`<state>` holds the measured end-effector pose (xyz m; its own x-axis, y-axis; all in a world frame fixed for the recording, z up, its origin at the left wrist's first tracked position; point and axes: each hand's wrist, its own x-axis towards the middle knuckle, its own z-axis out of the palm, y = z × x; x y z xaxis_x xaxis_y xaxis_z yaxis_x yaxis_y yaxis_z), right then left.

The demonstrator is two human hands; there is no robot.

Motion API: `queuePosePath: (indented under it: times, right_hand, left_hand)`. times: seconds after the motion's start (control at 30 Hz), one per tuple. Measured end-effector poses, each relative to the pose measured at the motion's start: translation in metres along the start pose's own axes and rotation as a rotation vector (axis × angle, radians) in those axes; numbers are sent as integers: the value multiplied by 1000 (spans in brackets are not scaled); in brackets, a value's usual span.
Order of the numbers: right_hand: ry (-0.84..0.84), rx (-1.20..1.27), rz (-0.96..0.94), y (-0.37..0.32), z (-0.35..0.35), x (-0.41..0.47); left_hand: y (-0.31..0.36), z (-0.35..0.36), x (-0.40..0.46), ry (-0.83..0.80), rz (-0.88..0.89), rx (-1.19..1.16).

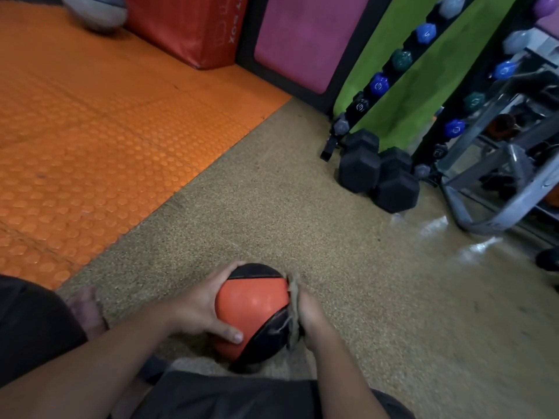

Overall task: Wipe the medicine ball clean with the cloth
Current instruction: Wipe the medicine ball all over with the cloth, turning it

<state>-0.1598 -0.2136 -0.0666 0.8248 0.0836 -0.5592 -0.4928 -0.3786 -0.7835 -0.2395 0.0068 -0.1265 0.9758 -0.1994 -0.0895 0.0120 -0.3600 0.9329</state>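
Note:
An orange and black medicine ball (252, 300) sits low in the head view, just above my lap. My left hand (201, 306) grips its left side, fingers over the top and thumb across the lower front. My right hand (310, 309) presses a small beige cloth (292, 300) against the ball's right side. The cloth shows only as a frayed strip between hand and ball. The ball's far and under sides are hidden.
Speckled tan floor (302, 213) lies ahead. An orange studded mat (90, 140) covers the left. Black hex dumbbells (378, 173) sit at the foot of a rack of coloured dumbbells (379, 84), with a grey metal frame (499, 189) at the right. A red box (187, 25) stands far back.

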Motion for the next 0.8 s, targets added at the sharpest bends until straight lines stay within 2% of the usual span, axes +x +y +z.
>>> queuePosePath:
  times: [0.03,0.1,0.23,0.3,0.43,0.53,0.6,0.67,0.73,0.8]
  right_hand:
    - [-75,99,151,2,-4,3]
    - [-203,188,247,9,-8,6]
    - [-136,326,250,10,5,6]
    - [-39,311,169,16,8,5]
    - [16,228,-185,24,18,-12]
    - [13,225,-254,20,27,-22]
    - [44,234,-132,20,35,-15]
    - [7,272,146,15,47,-15]
    - [-124,311,320,13,62,-18]
    - [-221,319,315,14,76,-22]
  left_hand:
    - [0,-1,-2,-21,-3,10]
    - [2,-4,-4,-57,-28,-6]
    - [1,-15,-1,-111,-111,-35]
    - [-1,-24,-2,-172,-150,-17]
    - [-6,-58,-7,-305,-311,99]
    - [3,-94,-19,-365,-484,42]
    - [10,-107,-29,-353,-600,-86]
    - [4,-106,-36,-198,-622,-160]
    - [-8,-103,-32,-58,-528,-174]
    - [-4,-96,-32,-74,-404,-155]
